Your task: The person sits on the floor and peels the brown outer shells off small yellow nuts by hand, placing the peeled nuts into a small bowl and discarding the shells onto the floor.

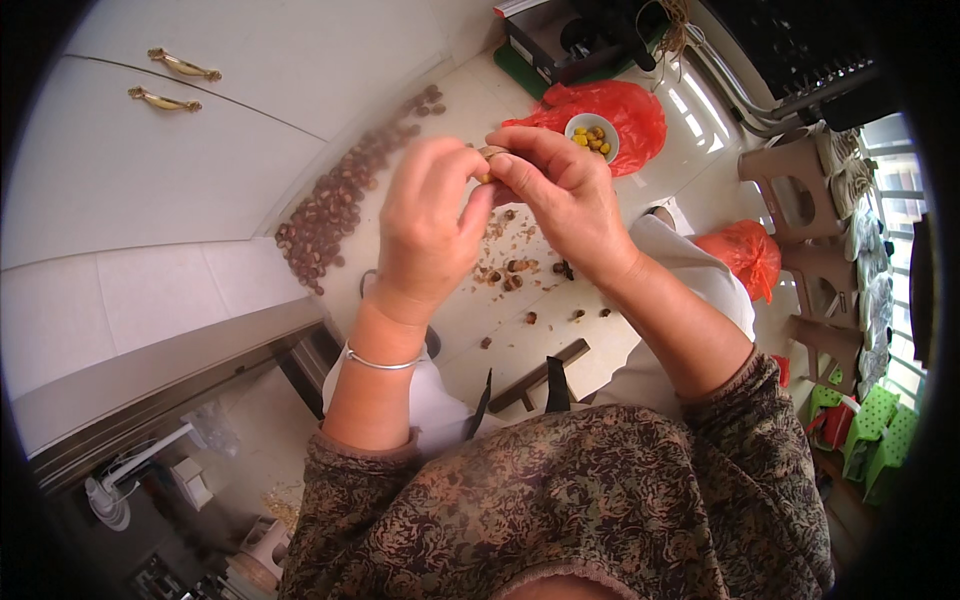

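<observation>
Between the fingertips of both hands is a small chestnut point(491, 154), part brown and part yellow. My left hand point(431, 210), with a silver bangle at its wrist, pinches it from the left and is slightly blurred. My right hand point(566, 191) grips it from the right with thumb and fingers. Beyond the right hand, a white bowl point(613, 144) of yellow peeled chestnuts point(591, 138) stands on a red plastic bag point(641, 112). Shell pieces point(512, 283) lie scattered on the floor below the hands.
Many brown chestnuts point(330, 210) lie along the base of a white cabinet point(202, 165). A knotted red bag point(742, 251) sits by the right knee. Stacked-looking plastic stools point(795, 187) and shoes point(847, 176) line the right side. An open box point(540, 45) stands at the top.
</observation>
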A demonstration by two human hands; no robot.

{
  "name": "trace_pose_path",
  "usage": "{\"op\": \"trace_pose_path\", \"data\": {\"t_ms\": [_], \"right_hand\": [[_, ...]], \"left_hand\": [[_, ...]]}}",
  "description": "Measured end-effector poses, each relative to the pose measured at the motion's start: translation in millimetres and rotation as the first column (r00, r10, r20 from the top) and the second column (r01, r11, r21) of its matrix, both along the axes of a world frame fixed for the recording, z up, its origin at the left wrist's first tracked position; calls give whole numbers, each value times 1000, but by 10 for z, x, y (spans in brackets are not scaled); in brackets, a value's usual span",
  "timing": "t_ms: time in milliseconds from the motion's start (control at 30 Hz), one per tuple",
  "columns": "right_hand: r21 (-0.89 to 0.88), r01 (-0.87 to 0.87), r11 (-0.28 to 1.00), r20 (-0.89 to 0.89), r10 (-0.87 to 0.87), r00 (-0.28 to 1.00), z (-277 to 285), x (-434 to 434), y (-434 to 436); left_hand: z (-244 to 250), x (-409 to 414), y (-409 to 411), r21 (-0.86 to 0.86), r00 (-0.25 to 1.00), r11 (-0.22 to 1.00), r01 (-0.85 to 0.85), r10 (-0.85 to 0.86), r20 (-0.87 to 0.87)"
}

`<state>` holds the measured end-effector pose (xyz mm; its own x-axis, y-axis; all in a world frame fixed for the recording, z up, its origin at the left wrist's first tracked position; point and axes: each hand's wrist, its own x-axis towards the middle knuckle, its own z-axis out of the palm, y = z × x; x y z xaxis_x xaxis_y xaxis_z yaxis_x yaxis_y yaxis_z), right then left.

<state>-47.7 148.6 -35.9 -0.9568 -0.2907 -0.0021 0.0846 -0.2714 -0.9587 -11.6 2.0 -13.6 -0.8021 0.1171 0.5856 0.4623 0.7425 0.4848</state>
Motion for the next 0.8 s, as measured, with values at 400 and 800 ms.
{"op": "trace_pose_path", "data": {"t_ms": [400,800], "right_hand": [[-99,-250,963,249,267,931,96,-95,164],[-177,-243,954,215,278,936,250,-25,133]], "left_hand": [[-5,-28,-120,294,961,954,51,-126,244],[-23,12,-103,363,978,931,36,-108,178]]}}
